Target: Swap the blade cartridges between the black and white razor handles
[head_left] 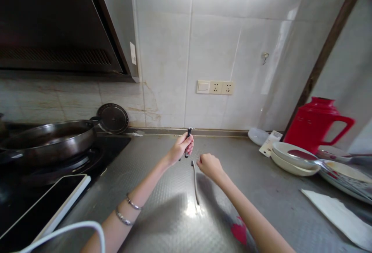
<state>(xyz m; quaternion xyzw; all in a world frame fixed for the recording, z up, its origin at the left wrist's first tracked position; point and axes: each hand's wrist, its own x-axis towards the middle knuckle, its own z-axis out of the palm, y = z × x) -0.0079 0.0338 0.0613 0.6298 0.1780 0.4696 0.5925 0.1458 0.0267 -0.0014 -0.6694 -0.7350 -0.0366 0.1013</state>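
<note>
My left hand (pixel 183 144) is closed around the black handle of a small peeler (pixel 188 133), whose narrow silver head points up and away from me. To its right, my right hand (pixel 209 164) is curled with its back towards me; whatever its fingers may hold is hidden. Between and below the hands, a thin, pale, slightly bent stick-like thing (pixel 195 183) with a dark upper end lies lengthwise on the metal counter (pixel 162 222). Its upper end is close to my right hand, and I cannot tell whether they touch.
On the left are a pan (pixel 58 144) on the stove, a round dark disc (pixel 112 118) and a phone (pixel 49 206) with a white cable (pixel 78 226). To the right stand a red thermos jug (pixel 314 125), stacked bowls (pixel 293 160) and a white paper sheet (pixel 340 214).
</note>
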